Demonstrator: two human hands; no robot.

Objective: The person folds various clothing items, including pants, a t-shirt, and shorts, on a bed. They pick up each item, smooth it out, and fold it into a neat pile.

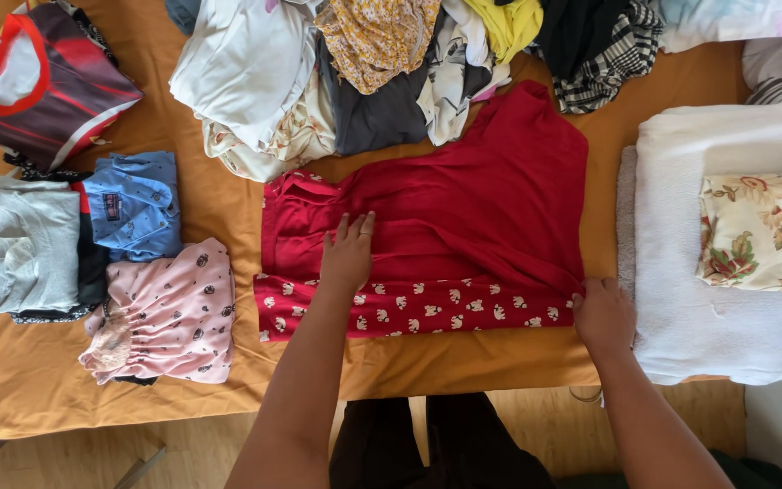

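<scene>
Left hand (348,252) lies flat, fingers spread, pinning the red garment (463,217) mid-bed (38,380), while right hand (601,317) pinches its hem at four o'clock, keeping the fold taut.

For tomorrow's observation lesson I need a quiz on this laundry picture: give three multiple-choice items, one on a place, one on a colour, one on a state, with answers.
1. Where does the folded pink patterned garment lie?
A left of the red garment
B on the white towel
C on the floor

2. What colour is the cloth covering the table?
A blue
B orange
C green

3. How is the left hand placed?
A in a fist
B lifted
C flat on the red garment

Answers:
1 A, it lies near the left edge.
2 B, orange shows between the clothes.
3 C, the fingers are spread on the fabric.
</scene>
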